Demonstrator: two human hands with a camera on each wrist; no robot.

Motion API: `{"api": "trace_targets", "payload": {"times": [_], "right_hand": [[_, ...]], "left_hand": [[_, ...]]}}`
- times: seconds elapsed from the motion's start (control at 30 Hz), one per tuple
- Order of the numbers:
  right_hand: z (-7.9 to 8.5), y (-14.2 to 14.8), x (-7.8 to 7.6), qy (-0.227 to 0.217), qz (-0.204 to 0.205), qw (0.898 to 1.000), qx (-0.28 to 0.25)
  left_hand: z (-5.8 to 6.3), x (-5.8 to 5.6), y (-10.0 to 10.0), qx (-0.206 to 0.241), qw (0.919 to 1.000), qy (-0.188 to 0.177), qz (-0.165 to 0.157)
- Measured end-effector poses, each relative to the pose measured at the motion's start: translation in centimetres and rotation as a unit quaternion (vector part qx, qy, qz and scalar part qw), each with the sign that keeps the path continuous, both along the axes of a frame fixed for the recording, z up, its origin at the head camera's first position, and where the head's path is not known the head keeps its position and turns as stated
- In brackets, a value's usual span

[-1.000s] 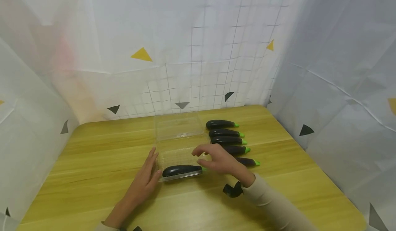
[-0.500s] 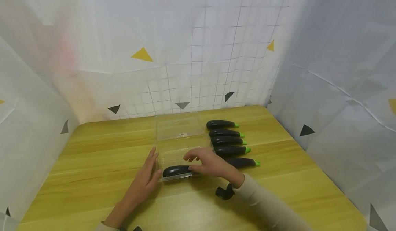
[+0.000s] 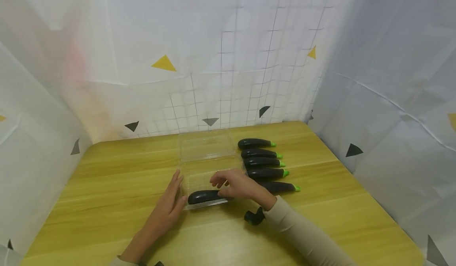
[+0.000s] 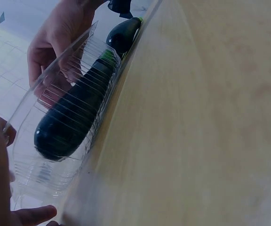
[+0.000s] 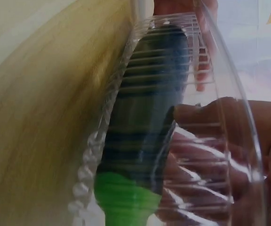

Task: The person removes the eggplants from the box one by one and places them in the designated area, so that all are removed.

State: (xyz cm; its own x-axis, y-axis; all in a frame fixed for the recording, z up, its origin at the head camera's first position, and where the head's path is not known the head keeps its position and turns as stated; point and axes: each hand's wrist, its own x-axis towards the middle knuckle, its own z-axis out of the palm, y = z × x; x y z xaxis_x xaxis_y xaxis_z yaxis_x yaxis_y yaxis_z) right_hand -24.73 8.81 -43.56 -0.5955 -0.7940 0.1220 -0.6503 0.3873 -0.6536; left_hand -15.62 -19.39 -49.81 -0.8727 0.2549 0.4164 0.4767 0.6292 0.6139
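One dark eggplant (image 3: 202,196) with a green stem lies along the near side of a clear plastic clamshell box (image 3: 208,164), its lid folded back. My left hand (image 3: 164,206) rests against the box's left end, fingers extended. Over the near right part of the box is my right hand (image 3: 236,185), its thumb touching the eggplant (image 5: 145,103) in the right wrist view. The other fingers of that hand bend loosely and stand off the eggplant. Ribbed plastic lies between the left wrist camera and this eggplant (image 4: 74,113).
Several more eggplants (image 3: 261,162) lie in a column right of the box, stems to the right. The nearest eggplant (image 3: 278,187) is partly behind my right hand. White sheets (image 3: 199,32) with coloured triangles enclose the wooden table (image 3: 117,179).
My right hand has moved left from the stem end along the eggplant in the box, its thumb now on the eggplant's side. My left hand and the box keep their places.
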Motion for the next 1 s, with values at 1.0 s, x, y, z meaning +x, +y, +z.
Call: {"api": "trace_targets", "payload": {"times": [1.0], "right_hand": [[-0.74,0.29,-0.90,0.071,0.022,0.995,0.068]], "left_hand": [[0.13,0.13,0.18,0.002,1.0000,0.000,0.000]]}}
